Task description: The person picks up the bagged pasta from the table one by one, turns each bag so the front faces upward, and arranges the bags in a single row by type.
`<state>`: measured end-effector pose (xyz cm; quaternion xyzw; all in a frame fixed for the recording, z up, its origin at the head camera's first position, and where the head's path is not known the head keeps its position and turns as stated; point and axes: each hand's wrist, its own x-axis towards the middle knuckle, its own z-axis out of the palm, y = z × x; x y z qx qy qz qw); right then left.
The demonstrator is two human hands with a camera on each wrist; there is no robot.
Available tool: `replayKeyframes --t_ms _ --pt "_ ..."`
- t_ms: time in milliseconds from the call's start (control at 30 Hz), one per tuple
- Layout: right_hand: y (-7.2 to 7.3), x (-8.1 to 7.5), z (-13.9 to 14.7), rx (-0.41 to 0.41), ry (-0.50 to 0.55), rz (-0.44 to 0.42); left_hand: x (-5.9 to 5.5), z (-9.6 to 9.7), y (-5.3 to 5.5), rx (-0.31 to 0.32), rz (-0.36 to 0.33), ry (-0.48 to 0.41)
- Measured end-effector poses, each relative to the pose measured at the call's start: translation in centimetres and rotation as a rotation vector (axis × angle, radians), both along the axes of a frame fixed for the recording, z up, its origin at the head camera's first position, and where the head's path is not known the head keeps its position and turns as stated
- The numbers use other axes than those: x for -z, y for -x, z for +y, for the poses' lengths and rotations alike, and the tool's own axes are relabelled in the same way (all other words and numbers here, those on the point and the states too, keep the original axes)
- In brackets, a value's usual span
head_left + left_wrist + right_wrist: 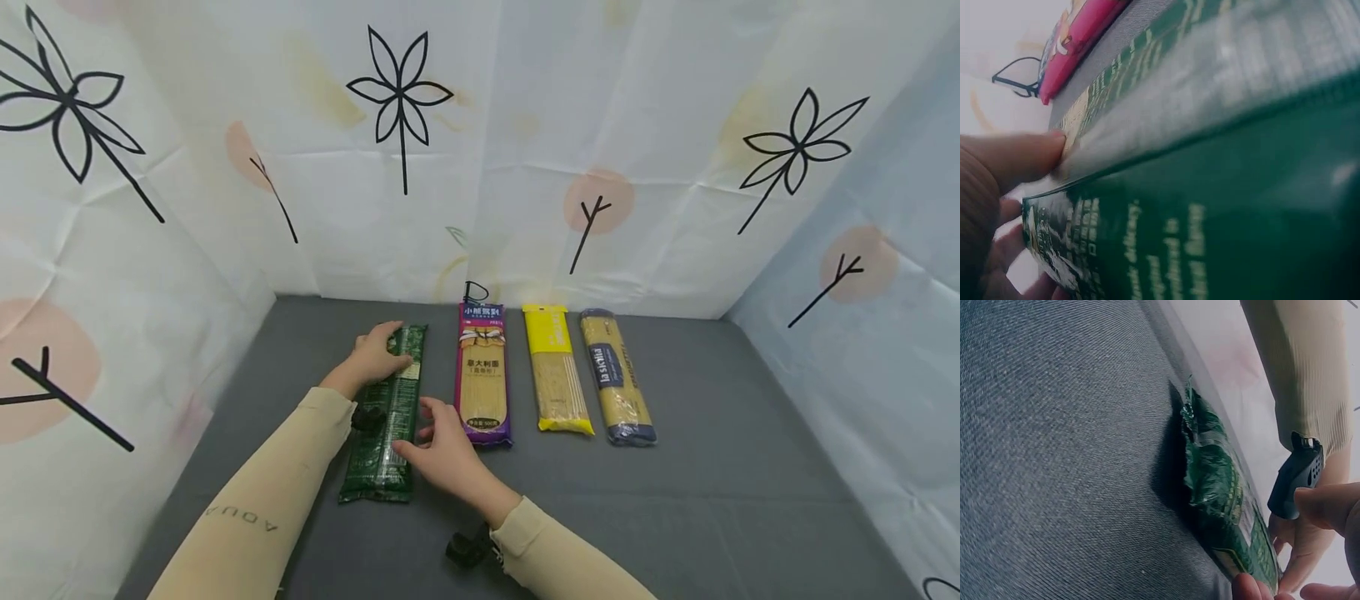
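A long, glossy green pasta packet [382, 442] lies at the left of the row, its seam and barcode side up. My left hand [372, 357] grips its upper part; in the left wrist view the thumb [1029, 156] presses on the top face and the fingers reach round the side. My right hand [450, 454] is at the packet's right edge with thumb and fingers spread and loosely bent. Whether its fingertips touch the wrapper, I cannot tell. In the right wrist view the packet's crimped end [1194, 450] faces the camera.
Right of the green packet lie a purple-and-pink pasta packet [482, 375], a yellow-ended one [558, 367] and a clear one with a dark blue label [617, 379]. All rest on a grey cloth-covered table [720, 467]. Patterned white fabric [525, 100] hangs behind and at both sides.
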<state>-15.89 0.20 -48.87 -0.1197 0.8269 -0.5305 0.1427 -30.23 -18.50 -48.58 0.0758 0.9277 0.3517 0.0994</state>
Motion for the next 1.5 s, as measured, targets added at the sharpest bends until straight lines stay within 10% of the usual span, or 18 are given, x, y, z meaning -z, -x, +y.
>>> replayKeyframes --t_ms 1133,1500 --pt "-0.4 0.7 -1.5 0.012 -0.15 -0.034 -0.1 -0.3 0.6 -0.208 0.082 -0.113" --pt "-1.2 0.6 -1.4 0.046 -0.05 -0.034 -3.3 0.1 -1.2 -0.373 0.06 -0.298"
